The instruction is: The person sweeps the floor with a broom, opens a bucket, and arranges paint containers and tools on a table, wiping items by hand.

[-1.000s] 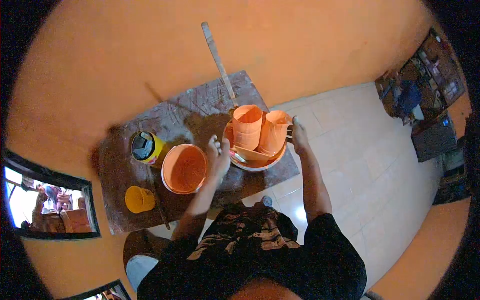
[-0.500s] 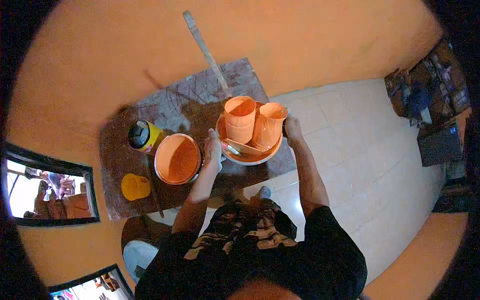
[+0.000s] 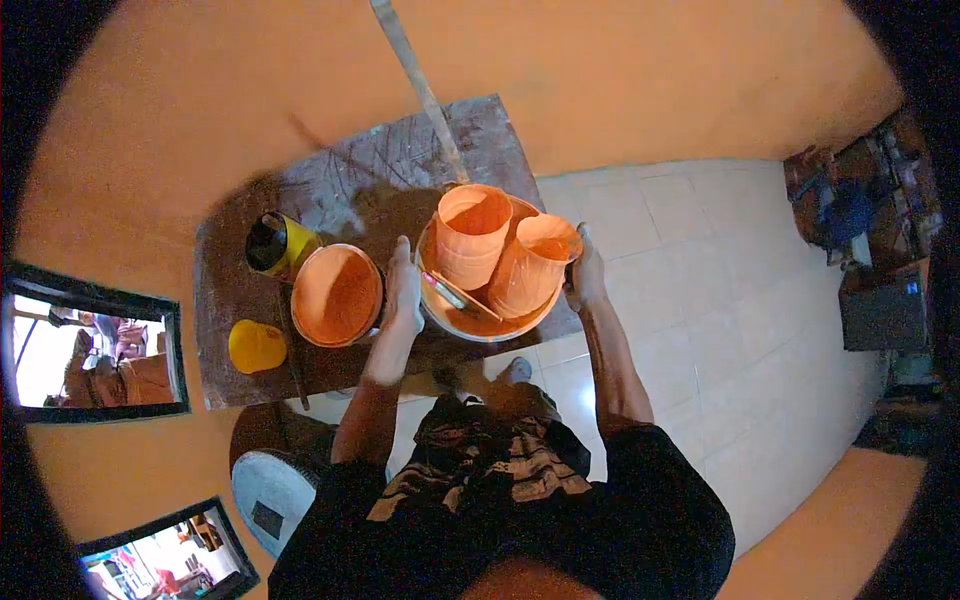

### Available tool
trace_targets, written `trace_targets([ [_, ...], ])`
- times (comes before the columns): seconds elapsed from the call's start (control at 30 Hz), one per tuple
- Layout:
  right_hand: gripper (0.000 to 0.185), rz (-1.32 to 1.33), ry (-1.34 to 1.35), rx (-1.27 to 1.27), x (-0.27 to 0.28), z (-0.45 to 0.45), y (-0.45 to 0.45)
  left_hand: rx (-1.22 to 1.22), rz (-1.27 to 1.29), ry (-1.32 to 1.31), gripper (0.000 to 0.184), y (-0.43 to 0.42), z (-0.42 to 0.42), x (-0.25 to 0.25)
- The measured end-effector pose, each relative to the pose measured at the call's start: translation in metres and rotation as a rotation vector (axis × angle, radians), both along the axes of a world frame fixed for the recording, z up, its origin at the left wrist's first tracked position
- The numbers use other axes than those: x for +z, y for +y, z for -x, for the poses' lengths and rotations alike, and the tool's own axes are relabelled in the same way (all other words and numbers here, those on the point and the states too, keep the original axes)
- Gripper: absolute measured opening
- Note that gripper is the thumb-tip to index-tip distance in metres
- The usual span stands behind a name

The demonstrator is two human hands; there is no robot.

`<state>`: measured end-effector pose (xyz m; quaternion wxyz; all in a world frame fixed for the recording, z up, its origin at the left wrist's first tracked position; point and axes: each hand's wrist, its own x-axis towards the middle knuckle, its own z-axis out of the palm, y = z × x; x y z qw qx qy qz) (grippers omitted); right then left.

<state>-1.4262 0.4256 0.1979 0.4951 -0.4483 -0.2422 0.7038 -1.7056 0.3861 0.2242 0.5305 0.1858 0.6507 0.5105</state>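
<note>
A round basin point(image 3: 482, 330) smeared with orange paint is held between my two hands over the table's right part. In it stand a tall orange-coated cup point(image 3: 470, 245) and a leaning jug-like container point(image 3: 528, 275). A thin flat tool with a pale, pinkish handle point(image 3: 447, 291) lies against them; its kind is unclear. My left hand point(image 3: 403, 295) presses along the basin's left side, fingers pointing up. My right hand point(image 3: 588, 268) grips the right side, its fingers partly hidden. Left of my left hand is a bucket point(image 3: 338, 295) with orange paint inside.
A dark, paint-stained table point(image 3: 350, 200) stands against the orange wall. On it are a yellow-and-black container point(image 3: 282, 245), a yellow tub point(image 3: 257, 347) and a thin stick point(image 3: 294, 350). A long pole point(image 3: 420, 85) rises behind the basin. Below left is a round pale stool-like top point(image 3: 270, 495).
The view has shifted a little, and the basin has come slightly nearer my body relative to the table. The jug-like container leans more. Both hands stay on the basin.
</note>
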Motion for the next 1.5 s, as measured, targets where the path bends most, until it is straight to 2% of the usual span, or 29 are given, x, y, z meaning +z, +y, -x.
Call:
trace_targets([
  [0.03,0.064,-0.012,0.021,0.008,0.003,-0.004,-0.003,-0.033,0.028,-0.038,0.075,-0.006,-0.01,0.03],
  [0.13,0.064,0.014,-0.031,-0.156,0.022,0.004,-0.015,-0.181,-0.006,-0.112,0.071,0.002,0.021,0.004],
  [0.17,0.064,-0.022,-0.05,-0.144,0.026,-0.001,-0.02,-0.105,0.001,0.005,0.06,0.005,0.011,0.02],
  [0.2,0.064,-0.056,-0.074,-0.14,0.028,-0.006,-0.023,-0.131,0.01,-0.159,0.052,0.004,0.003,0.038],
  [0.33,0.064,-0.119,-0.12,-0.274,0.021,-0.004,-0.025,-0.248,-0.174,-0.153,0.039,0.033,0.005,0.053],
  [0.37,0.064,-0.111,-0.123,-0.307,0.022,-0.004,-0.027,-0.274,-0.177,-0.31,0.032,0.044,0.013,0.045],
  [0.4,0.064,-0.104,-0.128,-0.34,0.023,-0.005,-0.03,-0.384,-0.276,-0.168,0.03,0.051,-0.002,0.066],
  [0.47,0.063,-0.042,-0.122,-0.414,0.05,0.005,-0.032,-0.457,-0.253,0.076,0.032,0.072,0.006,0.062],
  [0.5,0.063,-0.037,-0.174,-0.487,0.063,0.005,-0.044,-0.346,-0.162,-0.508,0.036,0.072,0.004,0.051],
  [0.53,0.063,-0.085,-0.161,-0.55,0.057,0.01,-0.04,-0.371,-0.091,-0.528,0.038,0.084,0.009,0.056],
  [0.67,0.057,-0.12,-0.171,-0.736,0.046,0.032,-0.026,-0.529,-0.135,-0.429,0.038,0.13,0.012,0.065],
  [0.7,0.056,-0.065,-0.205,-0.775,0.058,0.042,-0.03,-0.598,-0.121,-0.475,0.038,0.13,0.017,0.068],
  [0.73,0.055,0.008,-0.24,-0.777,0.096,0.052,-0.054,-0.668,-0.105,-0.517,0.039,0.129,0.025,0.071],
  [0.8,0.053,0.005,-0.249,-0.87,0.086,0.07,-0.046,-0.89,-0.053,-0.703,0.039,0.188,0.044,0.016],
  [0.83,0.053,0.021,-0.227,-0.901,0.09,0.075,-0.047,-0.846,0.054,-0.793,0.04,0.2,0.04,0.018],
  [0.93,0.051,0.046,-0.148,-0.962,0.086,0.093,-0.026,-0.964,0.1,-0.892,0.041,0.234,0.032,0.032],
  [0.97,0.052,0.011,-0.086,-0.971,0.081,0.066,-0.053,-1.183,-0.059,-0.997,0.045,0.23,0.008,0.02],
  [1.07,0.053,-0.016,-0.081,-1.007,0.091,0.071,-0.062,-1.104,-0.007,-0.642,0.051,0.201,-0.008,0.073],
  [1.13,0.055,-0.023,-0.092,-1.012,0.096,0.069,-0.071,-1.253,-0.052,-0.688,0.053,0.209,-0.007,0.072],
  [1.2,0.057,-0.053,-0.08,-0.982,0.086,0.064,-0.072,-1.21,-0.027,-0.481,0.049,0.208,-0.012,0.076],
  [1.3,0.057,-0.076,-0.066,-0.945,0.088,0.059,-0.074,-1.033,0.024,-0.415,0.04,0.192,-0.028,0.098],
  [1.4,0.057,-0.105,-0.026,-0.89,0.078,0.054,-0.073,-0.949,-0.09,-0.43,0.033,0.215,-0.019,0.054],
  [1.5,0.056,-0.118,0.003,-0.792,0.091,0.044,-0.056,-0.9,-0.122,-0.232,0.03,0.222,-0.013,0.066],
])
